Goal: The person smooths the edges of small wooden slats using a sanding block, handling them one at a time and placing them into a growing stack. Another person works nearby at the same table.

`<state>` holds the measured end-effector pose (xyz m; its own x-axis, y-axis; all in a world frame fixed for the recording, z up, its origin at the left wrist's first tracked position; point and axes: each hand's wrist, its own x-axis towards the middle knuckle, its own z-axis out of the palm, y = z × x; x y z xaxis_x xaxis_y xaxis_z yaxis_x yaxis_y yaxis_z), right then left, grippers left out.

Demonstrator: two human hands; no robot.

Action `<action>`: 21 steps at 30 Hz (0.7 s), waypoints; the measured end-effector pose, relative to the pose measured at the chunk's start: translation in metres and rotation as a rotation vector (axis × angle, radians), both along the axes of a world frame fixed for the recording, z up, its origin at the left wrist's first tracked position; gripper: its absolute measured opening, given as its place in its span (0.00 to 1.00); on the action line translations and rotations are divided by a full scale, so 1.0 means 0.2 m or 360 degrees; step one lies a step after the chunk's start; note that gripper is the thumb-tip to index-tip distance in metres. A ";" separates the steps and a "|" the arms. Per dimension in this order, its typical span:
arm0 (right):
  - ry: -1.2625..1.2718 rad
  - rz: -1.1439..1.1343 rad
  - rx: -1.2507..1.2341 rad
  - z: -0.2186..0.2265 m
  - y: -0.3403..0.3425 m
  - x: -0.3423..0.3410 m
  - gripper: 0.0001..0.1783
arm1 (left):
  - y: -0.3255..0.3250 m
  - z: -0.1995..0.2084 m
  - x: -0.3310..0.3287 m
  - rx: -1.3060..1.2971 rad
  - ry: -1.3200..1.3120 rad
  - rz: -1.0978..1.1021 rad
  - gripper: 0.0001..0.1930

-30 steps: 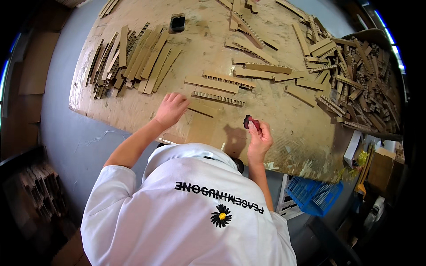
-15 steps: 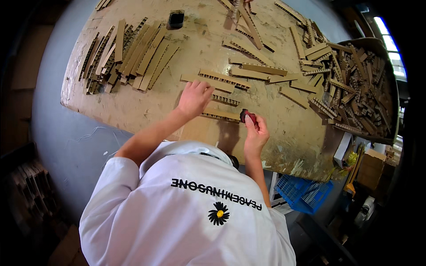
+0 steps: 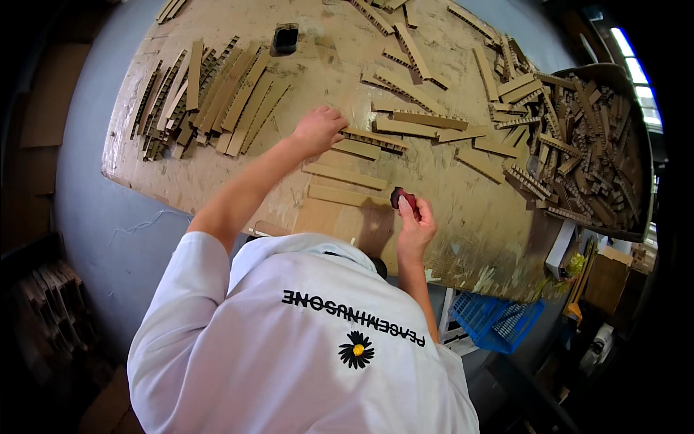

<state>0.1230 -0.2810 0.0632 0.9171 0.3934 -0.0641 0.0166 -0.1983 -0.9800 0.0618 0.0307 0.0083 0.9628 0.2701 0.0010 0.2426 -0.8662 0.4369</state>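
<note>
My left hand (image 3: 318, 132) is reached out over the table, fingers curled at the left end of a honeycomb cardboard strip (image 3: 377, 140). That strip shows its cell-like open edge. Closer to me lie three more strips, flat faces up: one strip (image 3: 356, 149) just beside it, a middle strip (image 3: 345, 176) and a near strip (image 3: 345, 195). In my right hand (image 3: 417, 230), a small dark red lump (image 3: 402, 198) is pinched between thumb and fingers, next to the right end of the near strip. I cannot make out what kind of thing the lump is.
A stack of cardboard strips (image 3: 242, 101) lies left, below a small dark container (image 3: 285, 39). Loose strips (image 3: 412, 94) spread across the far right of the table. A large bin (image 3: 639, 155) heaped with strips stands right, with a blue plastic basket (image 3: 499, 318) below the table edge.
My left hand has moved slightly away from me. The nearer strips now show flat faces where some showed open edges. At the far edge, a hand and a blurred strip have gone from view.
</note>
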 end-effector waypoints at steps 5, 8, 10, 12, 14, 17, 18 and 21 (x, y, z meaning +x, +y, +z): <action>0.0023 -0.0071 0.0009 0.04 0.00 0.04 0.10 | 0.22 -0.03 0.02 -0.0206 0.0069 -0.0032 0.19; 0.0111 -0.0088 0.0039 0.02 -0.05 0.04 0.09 | 0.26 -0.02 -0.04 -0.0134 0.0034 -0.0096 0.20; 0.0171 -0.0093 0.0070 0.00 -0.06 0.04 0.08 | 0.22 -0.02 -0.08 -0.0174 -0.0053 -0.0078 0.21; 0.0185 -0.0100 0.0044 -0.01 -0.06 0.04 0.08 | 0.17 -0.02 -0.13 -0.0218 -0.0007 -0.0008 0.21; 0.0197 -0.0101 0.0052 -0.01 -0.04 0.04 0.08 | 0.10 -0.07 -0.20 -0.0271 -0.0200 -0.0007 0.19; 0.0195 -0.0089 0.0055 -0.05 -0.01 0.08 0.09 | -0.03 -0.08 -0.25 -0.0331 -0.0267 -0.0065 0.18; 0.0193 -0.0080 0.0056 -0.06 0.00 0.09 0.09 | -0.07 -0.08 -0.26 -0.0347 -0.0250 -0.0092 0.17; -0.0044 -0.0002 -0.0018 -0.10 0.05 0.12 0.08 | -0.18 -0.04 -0.28 -0.0289 -0.0169 -0.0050 0.25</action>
